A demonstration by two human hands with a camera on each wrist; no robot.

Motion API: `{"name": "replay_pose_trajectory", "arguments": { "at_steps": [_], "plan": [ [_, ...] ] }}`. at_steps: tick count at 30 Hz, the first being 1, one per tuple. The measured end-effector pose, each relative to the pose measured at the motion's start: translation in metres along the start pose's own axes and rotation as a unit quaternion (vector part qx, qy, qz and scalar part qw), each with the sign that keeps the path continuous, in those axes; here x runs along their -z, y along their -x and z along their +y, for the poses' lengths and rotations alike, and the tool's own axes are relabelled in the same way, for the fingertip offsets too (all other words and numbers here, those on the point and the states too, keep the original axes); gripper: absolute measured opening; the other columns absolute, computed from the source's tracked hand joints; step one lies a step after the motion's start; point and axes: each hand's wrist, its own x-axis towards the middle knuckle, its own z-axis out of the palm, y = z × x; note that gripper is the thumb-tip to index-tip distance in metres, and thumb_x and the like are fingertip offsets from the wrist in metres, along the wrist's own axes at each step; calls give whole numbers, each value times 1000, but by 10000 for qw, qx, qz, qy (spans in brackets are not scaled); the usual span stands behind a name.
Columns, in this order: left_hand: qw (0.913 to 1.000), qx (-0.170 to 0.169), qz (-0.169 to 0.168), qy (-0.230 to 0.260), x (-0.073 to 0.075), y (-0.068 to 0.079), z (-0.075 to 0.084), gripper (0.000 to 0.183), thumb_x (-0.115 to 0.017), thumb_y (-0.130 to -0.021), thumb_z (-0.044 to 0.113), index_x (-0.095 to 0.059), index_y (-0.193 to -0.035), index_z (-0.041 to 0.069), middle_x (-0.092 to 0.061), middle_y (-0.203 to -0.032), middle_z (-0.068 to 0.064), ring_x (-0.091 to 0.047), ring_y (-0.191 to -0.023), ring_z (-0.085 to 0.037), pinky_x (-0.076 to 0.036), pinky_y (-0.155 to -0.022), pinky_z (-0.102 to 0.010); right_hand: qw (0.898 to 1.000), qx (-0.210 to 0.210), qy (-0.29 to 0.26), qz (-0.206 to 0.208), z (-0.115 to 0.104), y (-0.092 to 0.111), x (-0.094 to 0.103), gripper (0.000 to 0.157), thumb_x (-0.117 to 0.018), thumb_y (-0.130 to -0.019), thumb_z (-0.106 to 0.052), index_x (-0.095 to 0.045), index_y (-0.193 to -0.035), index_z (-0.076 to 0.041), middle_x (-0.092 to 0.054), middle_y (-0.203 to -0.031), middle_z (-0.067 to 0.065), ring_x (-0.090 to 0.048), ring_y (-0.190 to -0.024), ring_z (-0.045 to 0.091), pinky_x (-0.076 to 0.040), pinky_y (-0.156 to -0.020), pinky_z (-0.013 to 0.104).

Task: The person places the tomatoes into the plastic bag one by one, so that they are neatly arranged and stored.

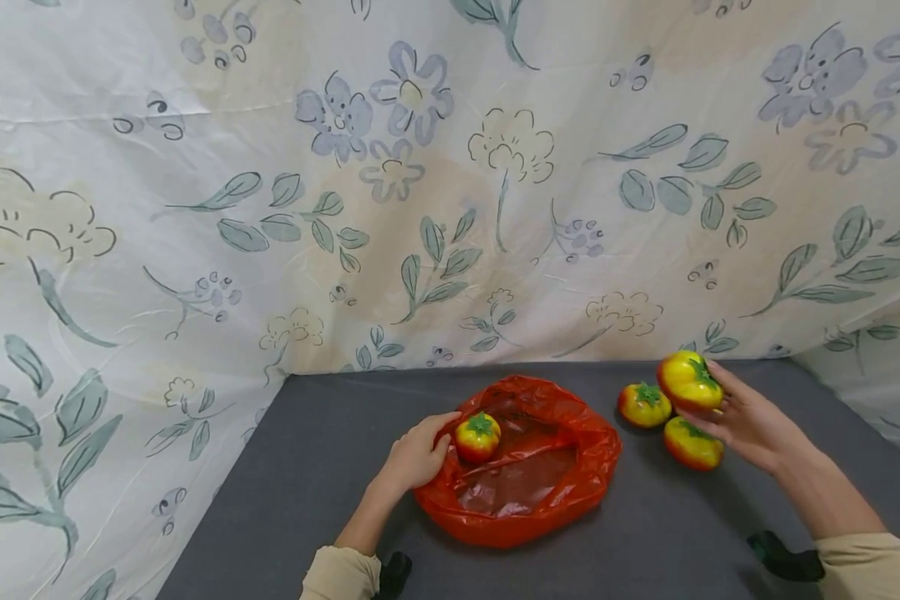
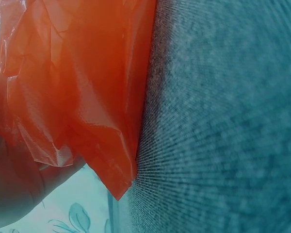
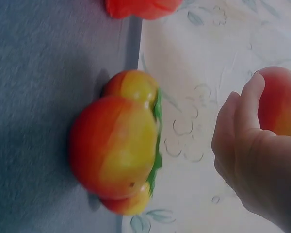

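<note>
A red plastic bag (image 1: 525, 525) sits with its mouth spread upward, and my left hand (image 1: 418, 454) grips its left rim. Inside the bag, by that hand, is a red-and-yellow tomato (image 1: 477, 437) with a green leafy top. In the left wrist view, the bag's crinkled side (image 2: 87, 82) covers part of the hand. My right hand (image 1: 753, 429) holds another such tomato (image 1: 686, 381) above the table. Just below and left of it lie more tomatoes, one at the left (image 1: 643, 406) and one nearer (image 1: 693, 444). The right wrist view shows a cluster of three, the largest tomato (image 3: 114, 148) in front.
The dark grey tabletop (image 1: 307, 475) runs back to a hanging floral cloth (image 1: 435, 275), which also rises along the left side. A black strap piece (image 1: 786, 557) shows by the right sleeve, and another black piece (image 1: 395, 575) by the left sleeve.
</note>
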Motion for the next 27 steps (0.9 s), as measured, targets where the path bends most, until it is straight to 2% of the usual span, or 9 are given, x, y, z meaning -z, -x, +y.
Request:
{"name": "replay_pose_trajectory", "arguments": {
  "at_steps": [5, 12, 19, 27],
  "plan": [
    [10000, -3, 21, -6, 0, 0, 0, 41, -56, -95, 14, -54, -136, 15, -55, -132, -8, -53, -118, -30, -42, -91, -57, 9996, -51, 272, -95, 0, -1, -13, 35, -45, -98, -45, -32, -126, -30, -27, -127, 4, -58, -93, 12, -50, -87, 35],
    [10000, 21, 15, -10, -1, 0, 0, 41, -56, -95, 14, -54, -136, 16, -54, -132, -8, -53, -118, -30, -42, -91, -58, 9980, -51, -27, -634, 2, 3, -34, 34, -42, -100, -41, -33, -128, -24, -47, -115, -2, -59, -98, 15, -50, -88, 34],
    [10000, 16, 26, -36, 0, 1, 0, 40, -55, -95, 14, -54, -135, 15, -55, -132, -8, -53, -118, -30, -43, -91, -57, 9935, 78, -170, -1126, 8, 2, -54, 23, -40, -102, -35, -56, -115, -25, -50, -116, 0, -58, -102, 17, -49, -90, 36],
    [10000, 37, 10, -43, 0, 1, 1, 41, -55, -95, 15, -54, -136, 16, -55, -132, -8, -53, -118, -30, -43, -91, -58, 9931, 19, 205, -1157, 17, -4, -70, 22, -39, -102, -38, -50, -118, -28, -48, -119, 0, -57, -103, 14, -48, -91, 35]
  ]
}}
